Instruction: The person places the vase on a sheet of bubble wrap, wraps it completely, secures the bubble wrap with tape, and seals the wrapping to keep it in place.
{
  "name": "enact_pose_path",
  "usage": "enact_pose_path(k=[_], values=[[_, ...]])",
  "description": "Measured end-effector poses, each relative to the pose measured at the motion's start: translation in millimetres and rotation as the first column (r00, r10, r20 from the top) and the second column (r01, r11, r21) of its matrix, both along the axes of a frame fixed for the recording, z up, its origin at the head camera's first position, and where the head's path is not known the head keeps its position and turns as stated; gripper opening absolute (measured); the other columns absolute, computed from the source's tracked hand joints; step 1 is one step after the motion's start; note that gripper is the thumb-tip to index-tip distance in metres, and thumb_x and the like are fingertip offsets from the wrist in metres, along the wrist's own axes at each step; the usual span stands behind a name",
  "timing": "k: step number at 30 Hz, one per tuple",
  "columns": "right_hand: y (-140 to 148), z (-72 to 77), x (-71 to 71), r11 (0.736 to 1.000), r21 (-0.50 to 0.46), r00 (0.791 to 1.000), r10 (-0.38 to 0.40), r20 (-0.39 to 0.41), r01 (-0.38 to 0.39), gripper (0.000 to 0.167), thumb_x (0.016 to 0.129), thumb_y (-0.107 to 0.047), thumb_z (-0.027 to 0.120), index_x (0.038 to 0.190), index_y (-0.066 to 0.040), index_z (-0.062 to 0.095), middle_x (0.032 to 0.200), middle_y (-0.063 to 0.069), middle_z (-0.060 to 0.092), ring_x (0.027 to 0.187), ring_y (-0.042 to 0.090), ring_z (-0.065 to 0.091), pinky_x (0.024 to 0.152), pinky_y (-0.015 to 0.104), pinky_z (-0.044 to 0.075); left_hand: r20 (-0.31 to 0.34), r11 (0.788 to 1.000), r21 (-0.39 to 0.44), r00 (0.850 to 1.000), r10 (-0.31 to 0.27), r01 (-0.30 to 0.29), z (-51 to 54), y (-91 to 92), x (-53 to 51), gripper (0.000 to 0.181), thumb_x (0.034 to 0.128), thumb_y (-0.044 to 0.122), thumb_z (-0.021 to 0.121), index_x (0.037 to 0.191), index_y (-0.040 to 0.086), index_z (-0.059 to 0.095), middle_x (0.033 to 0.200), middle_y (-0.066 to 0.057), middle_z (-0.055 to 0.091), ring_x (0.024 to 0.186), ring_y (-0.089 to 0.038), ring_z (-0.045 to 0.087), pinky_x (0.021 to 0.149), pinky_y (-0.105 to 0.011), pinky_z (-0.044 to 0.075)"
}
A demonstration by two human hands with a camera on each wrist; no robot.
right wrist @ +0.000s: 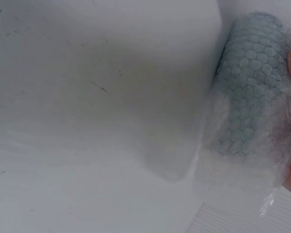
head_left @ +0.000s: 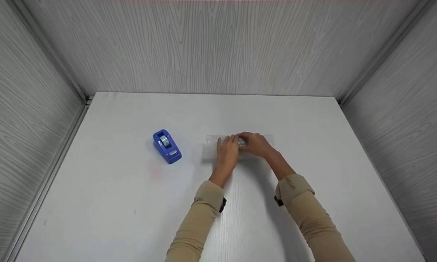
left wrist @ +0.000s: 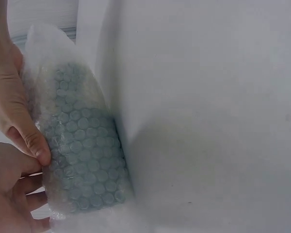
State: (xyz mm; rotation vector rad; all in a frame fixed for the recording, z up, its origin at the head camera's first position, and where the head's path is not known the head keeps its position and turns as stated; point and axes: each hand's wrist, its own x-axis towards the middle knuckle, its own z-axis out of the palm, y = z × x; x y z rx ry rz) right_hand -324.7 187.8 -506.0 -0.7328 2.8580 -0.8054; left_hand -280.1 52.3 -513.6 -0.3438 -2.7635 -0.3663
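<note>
A sheet of clear bubble wrap (head_left: pixel 211 149) is rolled around a rounded, blue-green item (right wrist: pixel 252 63) whose kind the wrap hides. My left hand (head_left: pixel 227 153) lies over the roll in the head view, fingers fairly straight. In the left wrist view the fingertips of that left hand (left wrist: pixel 14 194) touch the edge of the wrap. My right hand (head_left: pixel 256 144) has its thumb and fingers bent around the wrap, gripping it just to the right. The left wrist view has the right hand's thumb pressed on the bubbles.
A blue tape dispenser (head_left: pixel 167 146) with a roll of tape stands on the white table (head_left: pixel 112 203), left of the hands. Grey wood-grain panels (head_left: pixel 211 47) rise at the back and both sides.
</note>
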Motion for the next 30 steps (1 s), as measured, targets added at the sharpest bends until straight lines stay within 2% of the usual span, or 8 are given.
enact_pose_path(k=[2, 9, 19, 23, 26, 30], values=[[-0.5, 0.5, 0.8, 1.0, -0.012, 1.0, 0.005, -0.004, -0.005, 0.054, 0.079, -0.03, 0.073, 0.123, -0.002, 0.057, 0.119, 0.011, 0.058, 0.107, 0.026, 0.054, 0.09, 0.04, 0.041, -0.02, 1.0, 0.023, 1.0, -0.01, 0.011, -0.4, -1.0, 0.1, 0.028, 0.0878, 0.005, 0.056, 0.115, 0.007, 0.062, 0.11, -0.005, 0.061, 0.106, -0.021, 0.054, 0.093, -0.046, 0.037], [-2.0, -2.4, 0.0, 0.999, -0.053, 1.0, -0.014, -0.015, 0.013, 0.048, 0.08, -0.027, 0.072, 0.12, -0.003, 0.059, 0.116, 0.01, 0.06, 0.106, 0.022, 0.055, 0.089, 0.036, 0.042, 0.09, 0.999, 0.037, 0.996, -0.007, 0.004, 4.8, -4.7, -3.3, 0.029, 0.0901, 0.006, 0.054, 0.119, 0.009, 0.06, 0.117, -0.002, 0.059, 0.111, -0.019, 0.051, 0.097, -0.044, 0.034], [-9.5, -5.5, -4.2, 0.995, -0.104, 1.0, -0.002, -0.012, 0.001, 0.048, 0.08, -0.027, 0.072, 0.12, -0.003, 0.06, 0.116, 0.01, 0.06, 0.104, 0.021, 0.056, 0.087, 0.037, 0.043, 0.13, 0.999, 0.006, 0.991, 0.038, -0.039, 7.4, -10.2, -6.6, 0.032, 0.0893, 0.008, 0.057, 0.121, 0.011, 0.059, 0.121, -0.002, 0.057, 0.115, -0.019, 0.049, 0.098, -0.042, 0.033], [-6.2, -7.9, -4.7, 0.996, -0.087, 1.0, 0.009, -0.01, -0.009, 0.05, 0.081, -0.028, 0.07, 0.122, -0.004, 0.057, 0.118, 0.009, 0.059, 0.106, 0.02, 0.055, 0.088, 0.035, 0.042, 0.125, 0.999, 0.025, 0.992, 0.018, -0.021, 6.7, -9.9, -6.8, 0.032, 0.0904, 0.007, 0.054, 0.122, 0.011, 0.059, 0.122, -0.002, 0.057, 0.115, -0.019, 0.049, 0.098, -0.042, 0.033], [-1.2, -8.2, -3.4, 0.997, -0.063, 0.999, 0.031, -0.024, -0.033, 0.053, 0.082, -0.029, 0.069, 0.126, -0.003, 0.054, 0.122, 0.009, 0.056, 0.11, 0.021, 0.052, 0.091, 0.035, 0.04, 0.121, 0.999, 0.038, 0.992, -0.022, 0.017, 6.9, -8.9, -7.2, 0.032, 0.0914, 0.008, 0.052, 0.123, 0.009, 0.057, 0.122, -0.003, 0.056, 0.114, -0.021, 0.049, 0.097, -0.042, 0.033], [6.9, -5.6, -0.2, 0.996, 0.016, 0.99, 0.085, -0.116, -0.084, 0.057, 0.084, -0.032, 0.067, 0.129, -0.002, 0.05, 0.126, 0.011, 0.053, 0.115, 0.026, 0.048, 0.097, 0.039, 0.034, 0.123, 0.996, 0.055, 0.99, -0.072, 0.066, 9.2, -6.5, -9.1, 0.034, 0.0929, 0.01, 0.051, 0.126, 0.01, 0.055, 0.121, -0.004, 0.057, 0.113, -0.022, 0.05, 0.096, -0.041, 0.034]])
